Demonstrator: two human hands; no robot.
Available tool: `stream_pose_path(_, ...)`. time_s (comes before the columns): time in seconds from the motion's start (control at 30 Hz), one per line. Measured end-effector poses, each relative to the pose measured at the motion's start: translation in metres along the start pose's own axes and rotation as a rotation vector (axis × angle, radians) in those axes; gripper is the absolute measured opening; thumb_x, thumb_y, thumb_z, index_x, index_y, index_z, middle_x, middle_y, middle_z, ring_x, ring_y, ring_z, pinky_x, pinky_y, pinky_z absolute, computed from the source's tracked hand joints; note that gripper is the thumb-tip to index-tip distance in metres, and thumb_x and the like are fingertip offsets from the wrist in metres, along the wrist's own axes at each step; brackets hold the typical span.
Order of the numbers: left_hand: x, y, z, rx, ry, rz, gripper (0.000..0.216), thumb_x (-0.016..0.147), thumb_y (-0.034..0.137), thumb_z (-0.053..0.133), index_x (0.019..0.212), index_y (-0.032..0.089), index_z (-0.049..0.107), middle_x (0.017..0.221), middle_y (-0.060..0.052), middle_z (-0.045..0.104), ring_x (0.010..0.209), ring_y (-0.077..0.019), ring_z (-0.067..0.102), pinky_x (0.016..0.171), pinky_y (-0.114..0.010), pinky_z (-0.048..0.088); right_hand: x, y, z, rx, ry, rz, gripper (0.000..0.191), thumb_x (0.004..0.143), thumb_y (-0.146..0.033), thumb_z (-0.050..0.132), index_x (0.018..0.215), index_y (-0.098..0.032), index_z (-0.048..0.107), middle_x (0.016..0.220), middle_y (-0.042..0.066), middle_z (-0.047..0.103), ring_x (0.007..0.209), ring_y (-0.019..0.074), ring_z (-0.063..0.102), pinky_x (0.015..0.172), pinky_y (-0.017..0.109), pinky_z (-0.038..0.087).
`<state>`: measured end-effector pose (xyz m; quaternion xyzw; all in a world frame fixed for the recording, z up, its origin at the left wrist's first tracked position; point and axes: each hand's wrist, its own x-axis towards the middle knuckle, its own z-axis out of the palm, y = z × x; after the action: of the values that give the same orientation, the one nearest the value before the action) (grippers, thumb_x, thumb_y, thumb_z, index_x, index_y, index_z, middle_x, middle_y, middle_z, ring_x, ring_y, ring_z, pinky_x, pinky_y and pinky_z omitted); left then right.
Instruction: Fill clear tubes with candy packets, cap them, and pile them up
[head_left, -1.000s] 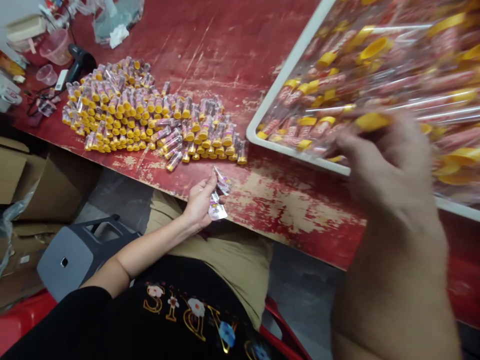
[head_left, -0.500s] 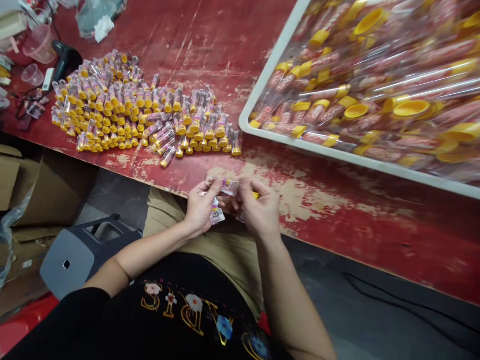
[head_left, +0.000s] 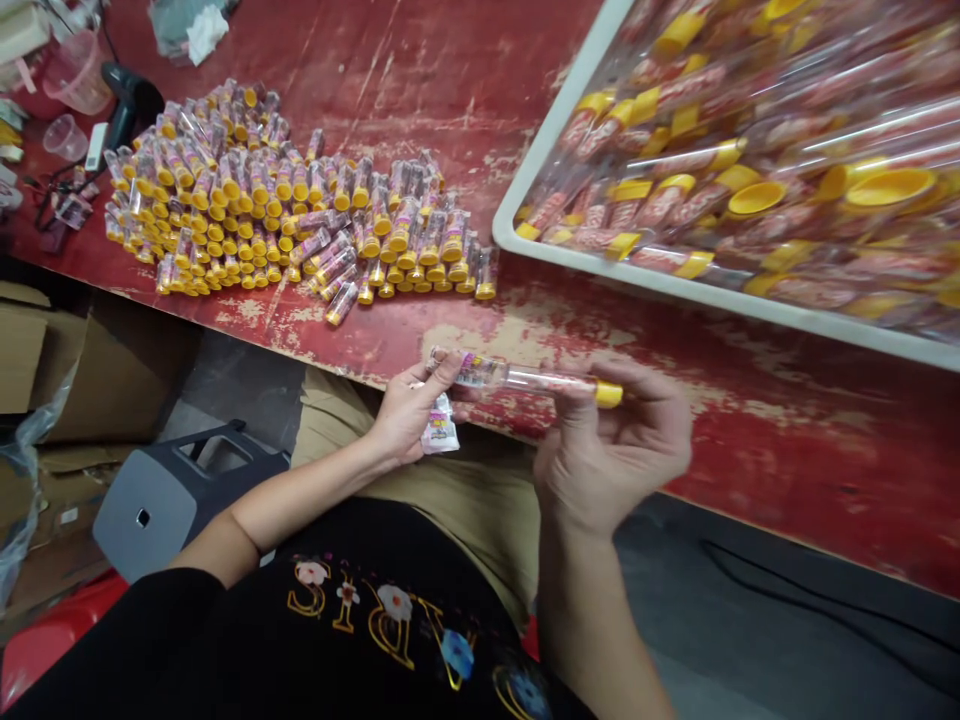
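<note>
My right hand [head_left: 611, 450] grips a clear plastic tube [head_left: 540, 379] with a yellow cap at its right end, held level just in front of the red table's edge. My left hand [head_left: 412, 408] pinches a small printed packet at the tube's open left end and keeps another small packet [head_left: 439, 432] tucked under its fingers. Both hands hover over my lap. A pile of small filled yellow-capped tubes [head_left: 285, 220] lies on the table beyond my left hand.
A white-rimmed tray [head_left: 525, 190] at the right holds several long yellow-capped tubes. The worn red table [head_left: 420, 80] carries plastic cups [head_left: 67, 135] and a black handheld device [head_left: 127, 100] at the far left. Cardboard boxes [head_left: 45, 360] and a grey stool [head_left: 180, 490] stand below.
My right hand left the tray with a tube and came down to my left hand. The tube now lies level between both hands, with a packet at its open end.
</note>
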<state>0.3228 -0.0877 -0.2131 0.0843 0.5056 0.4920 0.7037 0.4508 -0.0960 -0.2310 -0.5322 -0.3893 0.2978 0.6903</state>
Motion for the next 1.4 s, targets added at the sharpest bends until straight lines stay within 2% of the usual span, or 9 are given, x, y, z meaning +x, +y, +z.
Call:
stream_pose_path(0.17, 0.002, -0.001, -0.005, 0.028, -0.035, 0.019, 0.046, 0.072, 0.053, 0.093, 0.078, 0.014, 0.069, 0.075, -0.003, 0.073, 0.055, -0.0085, 0.062, 0.049, -0.02, 0.05, -0.004, 0.007, -0.005, -0.075, 0.057, -0.048, 0.034, 0.079, -0.055, 0.084, 0.093, -0.027, 0.069, 0.091, 0.005, 0.064, 0.087, 0.0262, 0.072, 0.08, 0.044, 0.063)
stream_pose_path(0.33, 0.002, -0.001, -0.004, 0.073, -0.022, 0.034, 0.051, 0.071, 0.06, 0.091, 0.073, 0.014, 0.069, 0.071, -0.002, 0.073, 0.045, -0.0077, 0.057, 0.047, -0.021, 0.049, -0.002, 0.009, -0.013, 0.098, 0.02, 0.09, 0.046, 0.074, -0.064, 0.086, 0.094, -0.027, 0.067, 0.089, 0.0, 0.063, 0.072, 0.0185, 0.067, 0.077, 0.041, 0.062)
stream_pose_path(0.43, 0.003, -0.001, -0.005, 0.094, -0.011, 0.054, 0.05, 0.072, 0.06, 0.09, 0.074, 0.014, 0.07, 0.069, -0.002, 0.072, 0.044, -0.0081, 0.057, 0.046, -0.021, 0.047, -0.002, 0.009, -0.016, 0.136, 0.001, 0.079, 0.041, 0.071, -0.055, 0.092, 0.091, -0.026, 0.071, 0.087, 0.0, 0.065, 0.073, 0.0173, 0.065, 0.073, 0.035, 0.059)
stream_pose_path(0.63, 0.003, -0.005, -0.007, 0.096, -0.057, 0.111, 0.058, 0.061, 0.065, 0.094, 0.075, 0.015, 0.069, 0.065, 0.001, 0.067, 0.05, -0.0103, 0.06, 0.05, -0.023, 0.05, -0.011, 0.003, -0.019, -0.052, -0.023, -0.158, 0.027, 0.074, -0.034, 0.094, 0.096, -0.03, 0.08, 0.095, 0.003, 0.06, 0.09, 0.0208, 0.064, 0.078, 0.036, 0.056)
stream_pose_path(0.8, -0.001, -0.005, -0.004, 0.002, -0.135, 0.098, 0.068, 0.047, 0.059, 0.101, 0.086, 0.014, 0.067, 0.078, 0.0, 0.07, 0.059, -0.0115, 0.065, 0.055, -0.025, 0.056, -0.022, 0.006, -0.024, -0.161, -0.125, -0.311, 0.024, 0.087, -0.035, 0.083, 0.109, -0.027, 0.081, 0.097, 0.007, 0.065, 0.092, 0.0223, 0.064, 0.077, 0.037, 0.055)
stream_pose_path(0.9, -0.001, -0.001, -0.006, -0.013, -0.158, 0.1, 0.067, 0.051, 0.057, 0.101, 0.091, 0.015, 0.066, 0.078, 0.001, 0.071, 0.059, -0.0116, 0.066, 0.056, -0.025, 0.057, -0.025, 0.006, -0.028, -0.149, -0.274, -0.261, 0.028, 0.099, -0.028, 0.067, 0.124, -0.024, 0.079, 0.108, 0.01, 0.07, 0.097, 0.0223, 0.068, 0.081, 0.037, 0.057)
stream_pose_path(1.0, -0.003, 0.001, -0.009, 0.041, -0.206, 0.092, 0.068, 0.053, 0.055, 0.101, 0.098, 0.016, 0.068, 0.081, -0.001, 0.073, 0.059, -0.0131, 0.067, 0.057, -0.026, 0.057, -0.024, 0.005, -0.028, -0.145, -0.348, -0.208, 0.043, 0.094, -0.019, 0.072, 0.135, -0.032, 0.074, 0.114, 0.008, 0.069, 0.093, 0.018, 0.069, 0.077, 0.033, 0.059)
stream_pose_path(1.23, -0.007, -0.001, -0.012, 0.115, -0.285, 0.09, 0.083, 0.059, 0.052, 0.1, 0.13, 0.022, 0.071, 0.093, -0.004, 0.076, 0.072, -0.0184, 0.072, 0.063, -0.03, 0.06, -0.021, 0.005, -0.021, -0.257, -0.276, -0.292, 0.034, 0.089, -0.017, 0.079, 0.119, -0.033, 0.082, 0.092, 0.003, 0.068, 0.078, 0.0135, 0.063, 0.063, 0.026, 0.05)
stream_pose_path(1.4, -0.007, 0.0, -0.013, 0.095, -0.305, 0.105, 0.083, 0.059, 0.047, 0.1, 0.134, 0.027, 0.071, 0.091, -0.002, 0.074, 0.073, -0.0171, 0.07, 0.063, -0.029, 0.059, -0.023, 0.006, -0.017, -0.25, -0.228, -0.285, 0.031, 0.087, -0.017, 0.082, 0.113, -0.033, 0.084, 0.089, 0.002, 0.069, 0.072, 0.0117, 0.061, 0.059, 0.025, 0.046)
